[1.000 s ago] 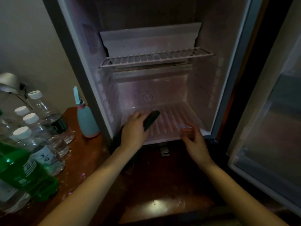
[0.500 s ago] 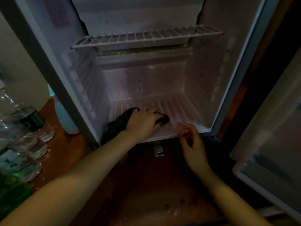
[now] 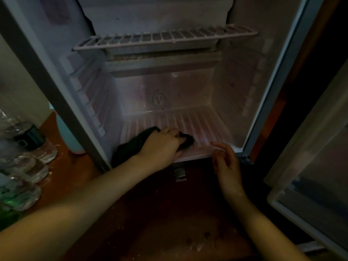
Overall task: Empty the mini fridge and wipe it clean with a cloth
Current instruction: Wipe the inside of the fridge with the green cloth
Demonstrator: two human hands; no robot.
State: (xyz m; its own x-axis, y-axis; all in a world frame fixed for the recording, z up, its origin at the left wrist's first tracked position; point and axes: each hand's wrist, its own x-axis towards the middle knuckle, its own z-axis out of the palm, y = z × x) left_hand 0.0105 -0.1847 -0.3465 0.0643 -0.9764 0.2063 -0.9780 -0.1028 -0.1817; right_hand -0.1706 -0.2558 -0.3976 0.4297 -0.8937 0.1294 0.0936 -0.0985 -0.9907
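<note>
The mini fridge [image 3: 250, 81] stands open in front of me, with nothing on its ribbed floor or on its wire shelf [image 3: 163, 37]. My left hand [image 3: 162, 146] presses a dark cloth [image 3: 131, 146] onto the front left of the fridge floor; one end of the cloth pokes out past my fingers, the other hangs over the front lip. My right hand [image 3: 227, 164] hovers at the front edge of the floor, fingers loosely apart, holding nothing.
The fridge door [image 3: 310, 166] hangs open at the right. Several clear water bottles [image 3: 28, 147] and a green bottle [image 3: 7, 211] stand on the wooden surface [image 3: 169, 223] at the left. A pale blue spray bottle [image 3: 67, 136] sits beside the fridge's left wall.
My left hand has gone from the front lip into the fridge and laid the cloth flat on the floor. The view has moved closer. My right hand has stayed at the front edge.
</note>
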